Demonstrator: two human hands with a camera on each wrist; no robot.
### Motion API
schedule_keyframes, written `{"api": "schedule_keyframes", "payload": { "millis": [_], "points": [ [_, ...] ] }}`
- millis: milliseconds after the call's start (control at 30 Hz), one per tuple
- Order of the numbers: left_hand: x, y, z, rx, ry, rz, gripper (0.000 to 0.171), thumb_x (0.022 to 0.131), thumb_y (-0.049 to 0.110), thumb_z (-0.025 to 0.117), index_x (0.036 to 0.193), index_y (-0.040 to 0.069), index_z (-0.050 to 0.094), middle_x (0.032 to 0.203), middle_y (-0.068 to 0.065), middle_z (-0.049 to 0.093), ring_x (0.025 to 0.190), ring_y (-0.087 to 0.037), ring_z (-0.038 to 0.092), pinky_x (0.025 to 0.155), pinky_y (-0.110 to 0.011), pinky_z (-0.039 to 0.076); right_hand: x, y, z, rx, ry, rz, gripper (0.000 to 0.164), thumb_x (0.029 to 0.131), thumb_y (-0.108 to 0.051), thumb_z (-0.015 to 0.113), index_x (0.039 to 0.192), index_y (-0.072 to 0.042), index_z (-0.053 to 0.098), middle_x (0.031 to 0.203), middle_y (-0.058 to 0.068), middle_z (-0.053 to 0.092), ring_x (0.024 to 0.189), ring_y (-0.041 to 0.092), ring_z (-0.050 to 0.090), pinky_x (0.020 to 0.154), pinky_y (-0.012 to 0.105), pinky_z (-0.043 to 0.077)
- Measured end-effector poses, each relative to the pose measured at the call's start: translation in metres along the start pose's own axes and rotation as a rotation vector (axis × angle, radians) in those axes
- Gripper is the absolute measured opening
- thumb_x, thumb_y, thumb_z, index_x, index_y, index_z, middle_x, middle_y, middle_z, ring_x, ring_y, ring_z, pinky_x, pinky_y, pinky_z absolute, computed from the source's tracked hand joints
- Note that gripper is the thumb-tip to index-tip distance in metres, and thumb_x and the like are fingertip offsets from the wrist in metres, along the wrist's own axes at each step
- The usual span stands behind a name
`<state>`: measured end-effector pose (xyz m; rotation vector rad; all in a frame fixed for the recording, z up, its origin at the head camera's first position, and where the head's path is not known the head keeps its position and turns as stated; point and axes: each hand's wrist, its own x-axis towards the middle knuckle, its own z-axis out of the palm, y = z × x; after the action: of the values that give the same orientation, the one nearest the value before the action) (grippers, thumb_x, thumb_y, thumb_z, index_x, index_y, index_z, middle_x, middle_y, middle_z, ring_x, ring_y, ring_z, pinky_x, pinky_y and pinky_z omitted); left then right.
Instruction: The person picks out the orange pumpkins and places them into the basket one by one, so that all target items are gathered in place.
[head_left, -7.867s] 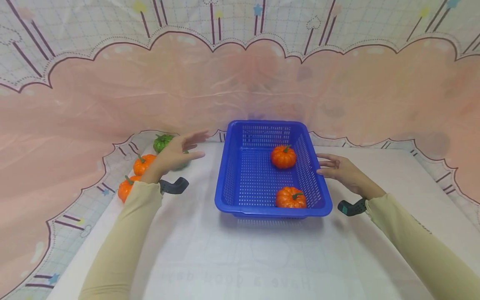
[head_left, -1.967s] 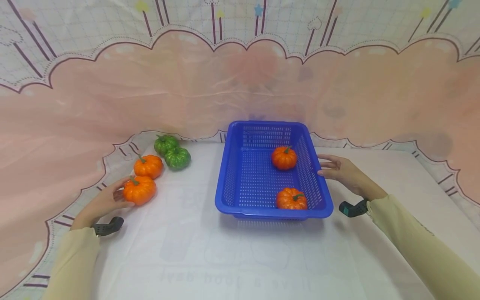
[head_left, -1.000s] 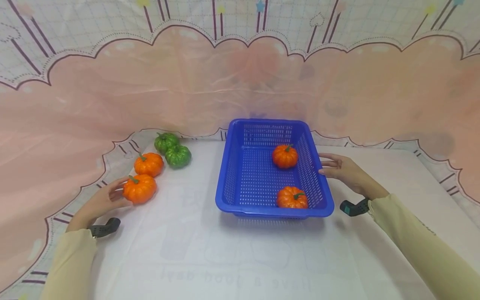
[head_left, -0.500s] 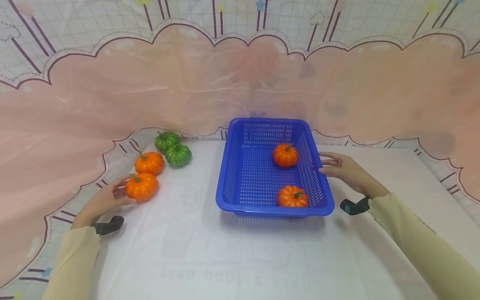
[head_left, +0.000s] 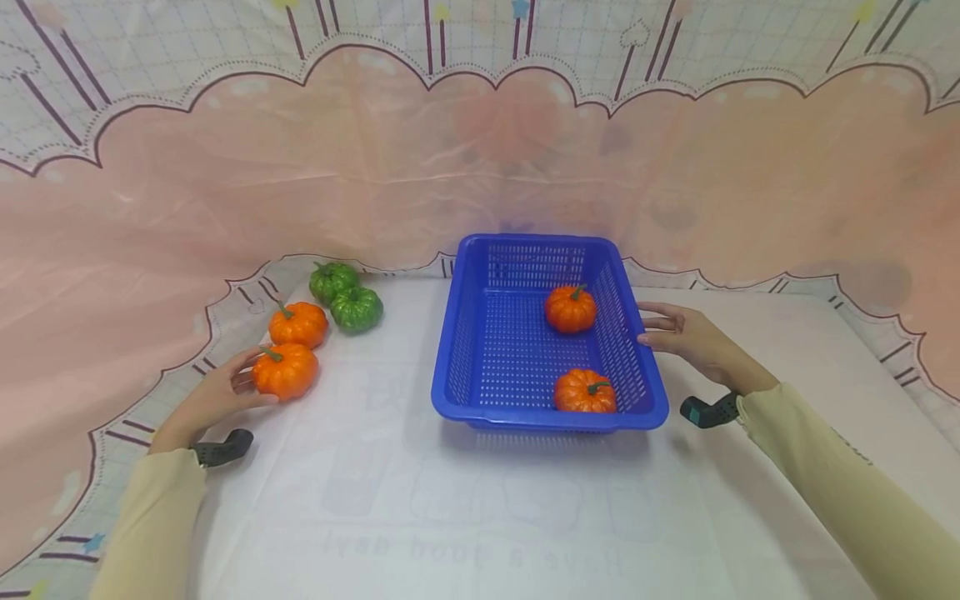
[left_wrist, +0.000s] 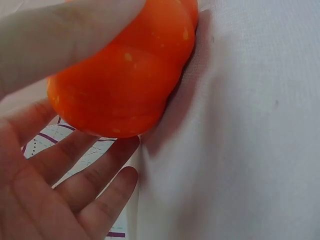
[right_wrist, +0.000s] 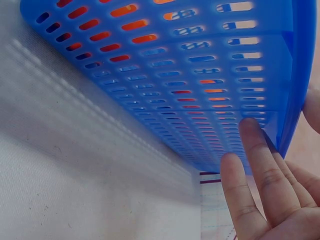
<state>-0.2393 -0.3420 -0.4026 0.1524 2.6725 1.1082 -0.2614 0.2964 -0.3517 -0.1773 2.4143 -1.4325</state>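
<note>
An orange pumpkin (head_left: 287, 372) was held at its left side by the left hand (head_left: 210, 400), curved around it, well to the left of the blue basket (head_left: 517, 418). The basket was held at its right rim by the right hand (head_left: 693, 343); two more pumpkins (head_left: 571, 311) were contained inside.

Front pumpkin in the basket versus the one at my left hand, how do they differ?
The basket pumpkin sits inside the blue basket; the hand-side pumpkin is left of it. Your left hand cups the hand-side pumpkin; no hand touches the basket pumpkin. The basket pumpkin's stem points right, the hand-side pumpkin's left. Both are orange and ribbed.
</note>
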Motion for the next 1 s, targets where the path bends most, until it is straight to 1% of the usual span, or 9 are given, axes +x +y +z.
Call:
{"api": "schedule_keyframes", "payload": {
  "millis": [267, 433, 600, 700, 867, 1000],
  "points": [
    [-0.0019, 0.0019, -0.0004, -0.007, 0.001, -0.018, 0.091, 0.086, 0.028, 0.068, 0.149, 0.000, 0.009, 0.149, -0.036, 0.015, 0.130, -0.058, 0.026, 0.103, -0.065, 0.030, 0.0005, 0.0010, -0.0007, 0.019, -0.002, 0.014, 0.075, 0.092, -0.023, 0.059, 0.151, -0.006, 0.015, 0.146, 0.027, 0.035, 0.131, 0.044, 0.040, 0.110, 0.057, 0.029],
    [-0.0025, 0.0002, -0.0017, -0.008, 0.009, 0.000, 0.087, 0.086, 0.026, 0.067, 0.149, 0.000, 0.012, 0.148, -0.035, 0.019, 0.129, -0.056, 0.029, 0.102, -0.064, 0.031, 0.0014, 0.0014, -0.0008, 0.021, -0.001, 0.016, 0.075, 0.092, -0.023, 0.059, 0.151, -0.007, 0.015, 0.147, 0.027, 0.034, 0.131, 0.044, 0.040, 0.110, 0.058, 0.028],
    [-0.0015, -0.0035, -0.0025, -0.007, 0.010, 0.007, 0.085, 0.087, 0.026, 0.067, 0.148, 0.001, 0.015, 0.146, -0.034, 0.025, 0.128, -0.054, 0.032, 0.102, -0.061, 0.033, 0.0013, 0.0016, -0.0012, 0.015, 0.001, 0.012, 0.075, 0.092, -0.024, 0.059, 0.151, -0.007, 0.015, 0.146, 0.027, 0.035, 0.130, 0.044, 0.041, 0.110, 0.058, 0.029],
    [-0.0010, -0.0045, -0.0027, -0.011, 0.006, 0.010, 0.084, 0.087, 0.026, 0.067, 0.148, 0.000, 0.015, 0.145, -0.034, 0.026, 0.128, -0.053, 0.033, 0.101, -0.058, 0.034, 0.0012, 0.0013, -0.0013, 0.012, 0.002, 0.009, 0.075, 0.093, -0.024, 0.059, 0.151, -0.007, 0.016, 0.146, 0.027, 0.036, 0.130, 0.044, 0.042, 0.110, 0.057, 0.029],
    [-0.0010, -0.0042, -0.0032, 0.002, -0.001, 0.015, 0.086, 0.087, 0.027, 0.066, 0.149, 0.003, 0.012, 0.146, -0.033, 0.024, 0.127, -0.052, 0.034, 0.100, -0.060, 0.036, 0.0011, 0.0007, -0.0010, 0.011, 0.005, 0.012, 0.075, 0.093, -0.025, 0.059, 0.151, -0.007, 0.016, 0.145, 0.027, 0.036, 0.130, 0.044, 0.041, 0.110, 0.058, 0.029],
    [-0.0007, -0.0015, -0.0037, 0.011, -0.015, 0.024, 0.088, 0.086, 0.026, 0.067, 0.150, 0.004, 0.010, 0.149, -0.032, 0.020, 0.128, -0.055, 0.031, 0.101, -0.064, 0.033, 0.0013, 0.0009, -0.0010, 0.012, 0.005, 0.011, 0.074, 0.093, -0.025, 0.059, 0.151, -0.007, 0.016, 0.145, 0.028, 0.036, 0.130, 0.044, 0.041, 0.109, 0.058, 0.029]
  ]
}}
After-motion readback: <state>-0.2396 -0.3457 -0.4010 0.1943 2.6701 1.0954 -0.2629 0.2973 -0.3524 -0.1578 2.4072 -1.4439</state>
